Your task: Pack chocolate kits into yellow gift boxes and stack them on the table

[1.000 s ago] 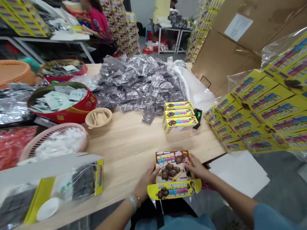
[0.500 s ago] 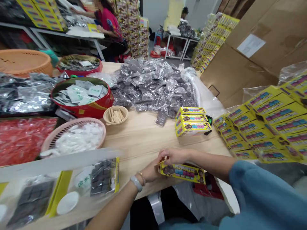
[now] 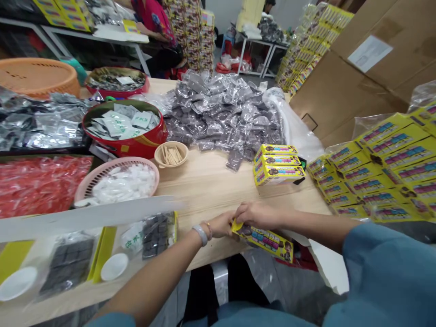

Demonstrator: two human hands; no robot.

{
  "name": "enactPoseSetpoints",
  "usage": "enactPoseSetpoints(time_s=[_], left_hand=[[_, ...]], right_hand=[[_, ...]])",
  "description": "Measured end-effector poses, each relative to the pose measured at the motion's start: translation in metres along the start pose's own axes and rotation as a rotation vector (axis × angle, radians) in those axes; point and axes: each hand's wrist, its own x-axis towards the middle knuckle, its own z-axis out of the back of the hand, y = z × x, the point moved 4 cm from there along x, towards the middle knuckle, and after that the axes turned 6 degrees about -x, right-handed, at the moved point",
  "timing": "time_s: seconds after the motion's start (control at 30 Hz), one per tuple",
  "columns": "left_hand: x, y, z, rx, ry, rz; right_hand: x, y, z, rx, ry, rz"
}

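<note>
A yellow printed carton lies at the table's front edge, its left end between my two hands. My right hand grips that end from above, fingers bent over the top and the flap. At the carton's left end, my left hand has its fingers curled against it, with the fingertips partly hidden. Beyond them stands a row of three similar yellow cartons. To the left, flat open boxes hold bagged dark blocks, white sachets and a small white cup.
A heap of grey plastic packets covers the table's back. On the left stand a bowl of wooden sticks, a pink basket, a red tin of sachets and red packets. Wrapped cartons are stacked right; a co-worker sits behind.
The carton has tilted, its right end now nearer me. My right hand has shifted over its left end. The view has moved, so the table's things appear higher and further right.
</note>
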Motion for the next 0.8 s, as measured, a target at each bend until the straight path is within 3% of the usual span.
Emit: enactPoseSetpoints(time_s=[0.07, 0.17, 0.27, 0.33, 0.4, 0.5, 0.53, 0.67, 0.8], left_hand=[[-0.001, -0.001, -0.003, 0.167, -0.024, 0.015], [-0.001, -0.013, -0.009, 0.525, -0.082, 0.047], [0.0, -0.038, -0.011, 0.681, -0.094, 0.003], [0.002, -0.056, -0.006, 0.793, -0.106, -0.012], [0.005, -0.068, -0.002, 0.986, -0.113, 0.009], [0.013, -0.071, -0.002, 1.208, -0.111, 0.066], [0.015, -0.07, -0.003, 1.245, -0.108, 0.081], [0.025, -0.069, -0.01, 1.326, -0.07, 0.105], [0.035, -0.071, -0.01, 1.37, -0.002, 0.168]], right_hand=[[0.003, 0.009, -0.013, -0.134, 0.027, 0.015], [0.0, 0.021, -0.03, -0.263, -0.077, -0.122], [-0.032, 0.01, -0.029, -0.219, -0.117, -0.521], [-0.07, -0.008, -0.017, -0.147, -0.063, -0.853], [-0.106, -0.021, -0.004, 0.025, 0.013, -1.048], [-0.132, -0.027, 0.004, 0.33, 0.134, -1.089], [-0.134, -0.027, 0.004, 0.317, 0.164, -1.089], [-0.127, -0.027, -0.002, -0.096, 0.161, -1.074], [-0.127, -0.034, -0.013, -0.115, 0.19, -1.06]])
